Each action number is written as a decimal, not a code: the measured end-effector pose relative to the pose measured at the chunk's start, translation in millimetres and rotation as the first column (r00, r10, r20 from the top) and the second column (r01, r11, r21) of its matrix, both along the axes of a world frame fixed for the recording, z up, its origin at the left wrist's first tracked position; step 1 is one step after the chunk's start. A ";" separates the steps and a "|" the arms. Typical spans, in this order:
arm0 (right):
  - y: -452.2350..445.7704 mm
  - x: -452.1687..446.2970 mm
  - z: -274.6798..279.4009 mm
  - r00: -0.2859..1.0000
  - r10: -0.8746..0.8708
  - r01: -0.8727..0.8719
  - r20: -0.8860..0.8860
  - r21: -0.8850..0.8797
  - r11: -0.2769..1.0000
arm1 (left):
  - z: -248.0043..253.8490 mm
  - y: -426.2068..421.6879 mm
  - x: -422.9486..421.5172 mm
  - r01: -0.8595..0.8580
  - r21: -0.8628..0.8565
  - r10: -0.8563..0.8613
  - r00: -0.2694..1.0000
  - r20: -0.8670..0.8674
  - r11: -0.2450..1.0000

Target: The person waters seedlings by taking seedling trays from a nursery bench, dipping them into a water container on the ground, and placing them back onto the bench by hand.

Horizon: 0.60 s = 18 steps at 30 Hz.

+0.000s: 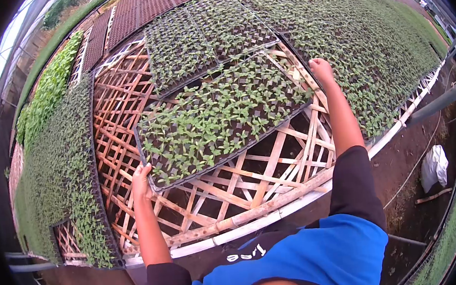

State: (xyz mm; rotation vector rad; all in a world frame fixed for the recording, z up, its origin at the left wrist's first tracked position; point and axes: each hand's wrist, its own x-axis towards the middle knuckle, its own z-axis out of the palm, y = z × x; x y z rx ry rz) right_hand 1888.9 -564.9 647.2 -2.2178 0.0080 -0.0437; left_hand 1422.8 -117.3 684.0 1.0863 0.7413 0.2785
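Handling the seedling tray [245,147] over the slatted bench [245,217] seems the step in hand, and shifting it calls for level ends. The left hand [141,181] has its grip closed on its left rim; the right hand [322,72] curls near its right end, whether gripping anything, I cannot tell

The dark rectangular tray [228,158] is densely filled with small green leafy seedlings [220,110], dark patches showing between. It slants over the lattice tabletop [269,166], its left end nearer than its right.
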 end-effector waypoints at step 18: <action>135.6 -59.2 31.4 0.639 0.655 -0.483 -0.404 0.453 0.750 | -29.5 67.8 -35.9 0.052 0.531 0.206 0.887 -0.414 0.846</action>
